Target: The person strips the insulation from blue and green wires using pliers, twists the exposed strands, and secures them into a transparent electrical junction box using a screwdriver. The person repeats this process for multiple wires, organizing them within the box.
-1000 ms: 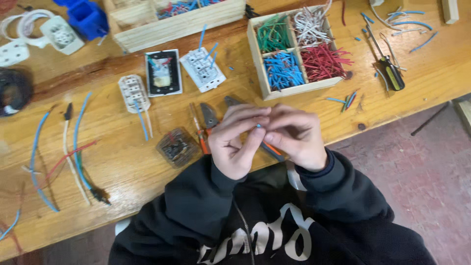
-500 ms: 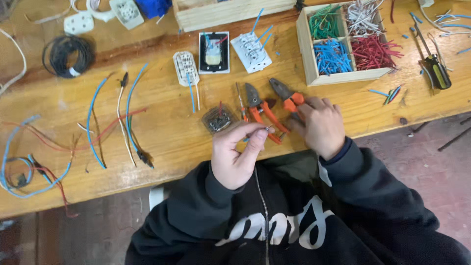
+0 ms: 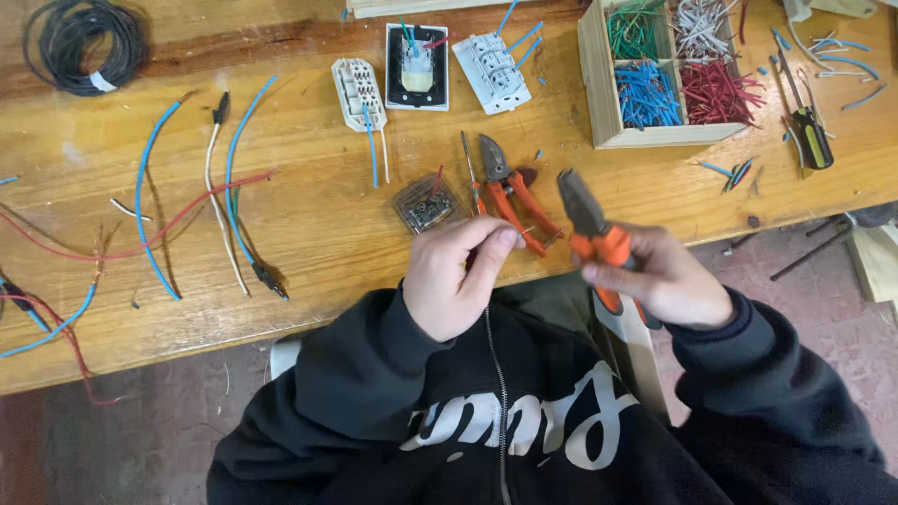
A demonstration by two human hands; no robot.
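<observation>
The right hand is closed around the orange handles of a pair of combination pliers, whose dark jaws point up and away from the body, over the near edge of the wooden tabletop. The left hand sits just left of those pliers, its fingers curled with thumb and forefinger pressed together at the tips; whether anything thin is pinched there cannot be told.

On the tabletop just beyond the left hand lie a second pair of orange-handled cutters and a slim screwdriver, side by side. Touching distance to their left rests a small clear square cover.

Farther from the left hand, in a row, lie a white switch module, a black-framed switch plate and a white socket block, each with short coloured wire ends. Right of these stands a wooden divided box with green, white, blue and red wire pieces in separate compartments. A yellow-and-black screwdriver lies right of the box. Left of the switch module, long blue, white and red wires trail across the wood, and a black cable coil with a small white tag lies at the far left corner.
</observation>
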